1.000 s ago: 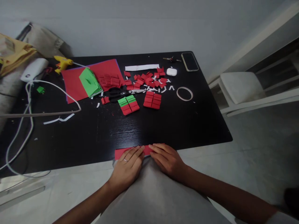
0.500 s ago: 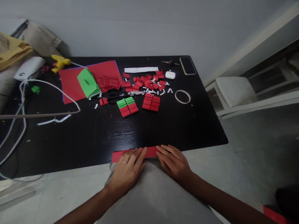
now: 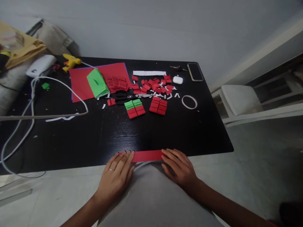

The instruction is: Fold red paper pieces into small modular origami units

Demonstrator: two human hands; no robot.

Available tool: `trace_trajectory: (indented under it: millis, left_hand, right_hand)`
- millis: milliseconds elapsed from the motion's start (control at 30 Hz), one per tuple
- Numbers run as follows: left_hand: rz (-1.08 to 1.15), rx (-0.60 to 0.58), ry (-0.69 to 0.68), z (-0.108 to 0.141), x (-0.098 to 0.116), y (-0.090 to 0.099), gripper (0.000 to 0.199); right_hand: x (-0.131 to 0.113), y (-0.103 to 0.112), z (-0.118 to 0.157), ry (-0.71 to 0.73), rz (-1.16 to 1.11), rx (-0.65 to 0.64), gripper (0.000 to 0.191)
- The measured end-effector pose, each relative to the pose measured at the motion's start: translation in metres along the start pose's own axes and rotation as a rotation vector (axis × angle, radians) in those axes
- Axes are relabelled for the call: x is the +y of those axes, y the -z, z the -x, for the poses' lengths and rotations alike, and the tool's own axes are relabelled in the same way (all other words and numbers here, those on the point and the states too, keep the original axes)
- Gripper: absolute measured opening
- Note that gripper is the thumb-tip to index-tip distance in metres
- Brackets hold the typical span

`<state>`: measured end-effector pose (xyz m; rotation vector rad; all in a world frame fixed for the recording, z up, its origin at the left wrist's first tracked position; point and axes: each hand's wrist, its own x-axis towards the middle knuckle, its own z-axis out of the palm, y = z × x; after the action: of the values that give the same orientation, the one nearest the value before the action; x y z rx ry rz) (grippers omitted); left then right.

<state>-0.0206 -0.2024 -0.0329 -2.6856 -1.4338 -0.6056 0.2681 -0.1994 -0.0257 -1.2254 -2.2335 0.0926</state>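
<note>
A red paper strip (image 3: 148,156) lies along the front edge of the black table (image 3: 189,132). My left hand (image 3: 118,168) presses flat on its left end, fingers stretched out, a ring on one finger. On the right end rest the outstretched fingers of my right hand (image 3: 180,167). The strip's middle shows between the hands; both ends are hidden under them. Beyond, a green and red folded-paper square (image 3: 134,108) sits left of an all-red one (image 3: 158,106). Black-handled scissors (image 3: 130,96) lie behind these.
Red folded pieces (image 3: 155,85) and white paper scraps are scattered at the back. Green paper (image 3: 97,82) lies on red sheets (image 3: 77,86), near a yellow glue gun (image 3: 71,62). A looped cable (image 3: 59,118) crosses the left. A tape ring (image 3: 189,102) and phone (image 3: 195,72) are at right.
My left hand has slid left along the strip to its end, baring more of the middle. The right hand stays at the right end. The camera view has shifted slightly.
</note>
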Motion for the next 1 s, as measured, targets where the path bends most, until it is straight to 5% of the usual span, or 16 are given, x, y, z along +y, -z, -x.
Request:
trace_trajectory:
  millis: [133,300,467,767,1000]
  left_hand:
    - [0.008,0.035,0.033,0.000,0.005,-0.004,0.044]
    - [-0.031,-0.004,0.057,-0.010,0.006,-0.007,0.042]
    - [-0.049,-0.007,0.069,-0.019,0.004,-0.011,0.044]
    - [-0.054,-0.019,0.122,-0.020,0.006,-0.008,0.044]
    - [-0.086,-0.035,0.124,-0.017,0.003,-0.005,0.044]
  right_hand:
    - [-0.013,-0.010,-0.020,-0.037,-0.027,0.037,0.015]
    - [-0.036,-0.031,-0.054,0.160,-0.094,-0.274,0.052]
    - [-0.032,-0.041,-0.056,0.125,-0.088,-0.447,0.075]
    - [0.000,-0.020,-0.024,-0.075,0.085,-0.411,0.089]
    - [0.007,-0.018,-0.016,-0.083,0.145,-0.373,0.095]
